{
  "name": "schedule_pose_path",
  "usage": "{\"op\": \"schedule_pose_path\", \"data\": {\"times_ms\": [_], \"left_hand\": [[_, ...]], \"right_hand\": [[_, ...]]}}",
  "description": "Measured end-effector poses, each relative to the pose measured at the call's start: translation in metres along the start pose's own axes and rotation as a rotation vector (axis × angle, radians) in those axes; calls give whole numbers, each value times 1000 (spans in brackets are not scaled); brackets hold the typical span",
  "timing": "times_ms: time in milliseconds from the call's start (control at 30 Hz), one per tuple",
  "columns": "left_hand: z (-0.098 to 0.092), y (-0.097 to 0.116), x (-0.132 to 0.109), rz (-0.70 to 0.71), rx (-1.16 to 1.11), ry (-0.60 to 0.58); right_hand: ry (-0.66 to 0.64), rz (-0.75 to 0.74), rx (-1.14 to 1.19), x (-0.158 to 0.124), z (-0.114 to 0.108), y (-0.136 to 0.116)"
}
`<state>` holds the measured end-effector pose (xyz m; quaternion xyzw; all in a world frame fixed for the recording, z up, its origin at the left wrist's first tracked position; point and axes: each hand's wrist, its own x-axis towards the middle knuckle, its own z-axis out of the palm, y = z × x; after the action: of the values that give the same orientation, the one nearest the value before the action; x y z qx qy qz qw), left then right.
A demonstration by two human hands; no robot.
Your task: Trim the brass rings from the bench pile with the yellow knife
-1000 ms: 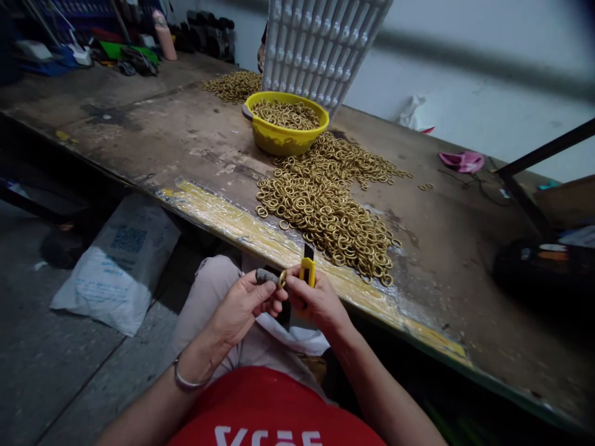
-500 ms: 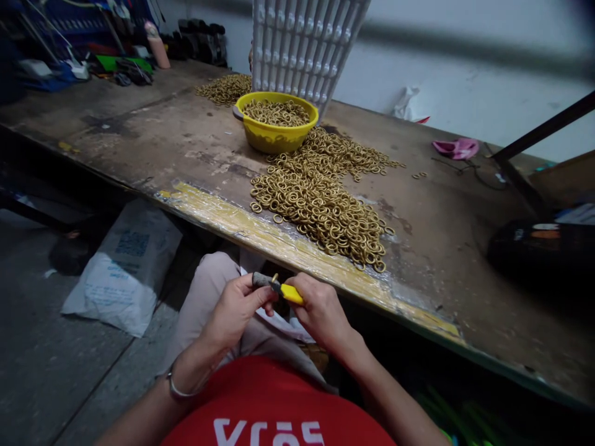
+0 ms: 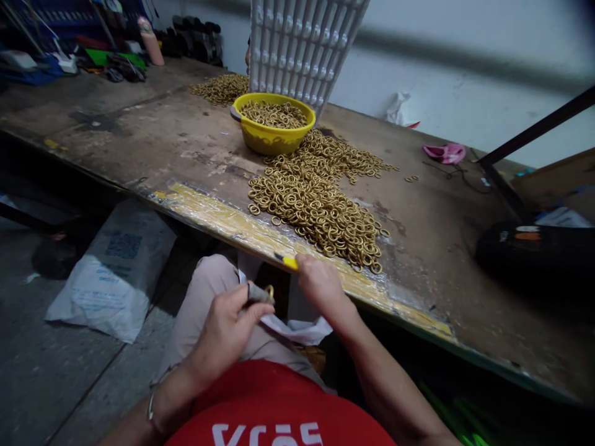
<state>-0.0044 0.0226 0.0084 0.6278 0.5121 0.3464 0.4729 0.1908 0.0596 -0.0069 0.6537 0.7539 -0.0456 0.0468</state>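
Note:
My left hand (image 3: 227, 322) is closed over my lap, pinching one brass ring (image 3: 269, 292) between thumb and index finger. A grey wrap (image 3: 257, 293) covers the end of that index finger. Closer to the table edge, my right hand (image 3: 320, 282) grips a yellow utility knife (image 3: 289, 262) with its dark tip pointing left. The knife and the ring are apart. Beyond my hands a large pile of brass rings (image 3: 320, 210) spreads over the table (image 3: 186, 152), and a yellow basin (image 3: 274, 141) behind it is full of rings.
A ribbed translucent plastic panel (image 3: 302, 52) stands behind the basin, near another ring heap (image 3: 220, 88). A white sack (image 3: 116, 272) lies on the floor at left. Pink cloth (image 3: 445, 153) and a black bag (image 3: 534, 254) are at right. Yellow tape (image 3: 223, 217) lines the table's front edge.
The knife, which was at the ring, has moved up and away with my right hand. My left hand has shifted slightly down and left, still pinching the ring.

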Motion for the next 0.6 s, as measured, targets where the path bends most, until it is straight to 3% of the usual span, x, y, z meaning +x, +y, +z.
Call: {"op": "schedule_pose_path", "data": {"times_ms": [67,200,400,500,600], "left_hand": [[0,2,-4,18,-12,-95],[4,-15,7,-139,-130,-156],[11,-47,17,-275,-509,-75],[9,-50,15,-294,-669,-63],[3,-49,18,-319,-858,-115]], "right_hand": [[48,54,1,19,-3,6],[146,19,53,62,-3,-2],[82,35,80,119,3,-21],[81,15,104,124,1,-17],[47,-101,276,105,-4,-9]]}}
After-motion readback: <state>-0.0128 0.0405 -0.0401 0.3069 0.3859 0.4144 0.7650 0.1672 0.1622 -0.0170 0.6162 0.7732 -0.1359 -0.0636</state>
